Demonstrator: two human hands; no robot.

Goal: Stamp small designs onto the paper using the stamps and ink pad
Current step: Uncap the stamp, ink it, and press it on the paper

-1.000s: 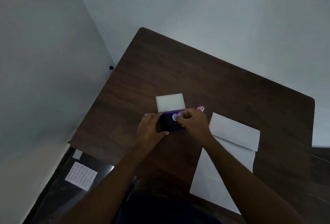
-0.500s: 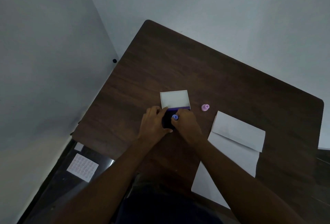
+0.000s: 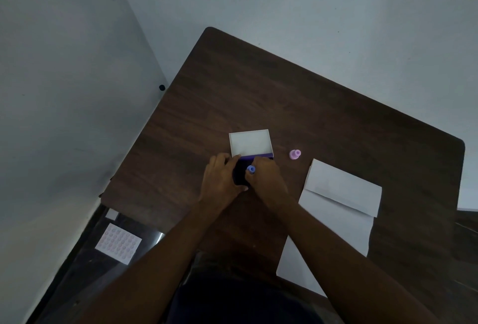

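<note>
A purple ink pad (image 3: 240, 172) lies open at the middle of the dark wooden table (image 3: 258, 91), its white lid (image 3: 250, 142) raised behind it. My left hand (image 3: 219, 181) grips the pad's left side. My right hand (image 3: 266, 180) pinches a small blue stamp (image 3: 251, 169) and holds it down on the dark ink surface. A pink stamp (image 3: 294, 154) stands alone to the right of the pad. White paper (image 3: 336, 210), folded over at its far end, lies on the table's right part, beside my right forearm.
The table sits in a corner between two grey walls. On the floor at the lower left lie a white sheet of small round stickers (image 3: 118, 243) and a small white scrap (image 3: 112, 213). The table's near edge runs under my arms.
My right hand has lowered the blue stamp onto the ink pad and shifted slightly left, uncovering the pink stamp. The view has drifted; my left hand keeps its hold on the pad.
</note>
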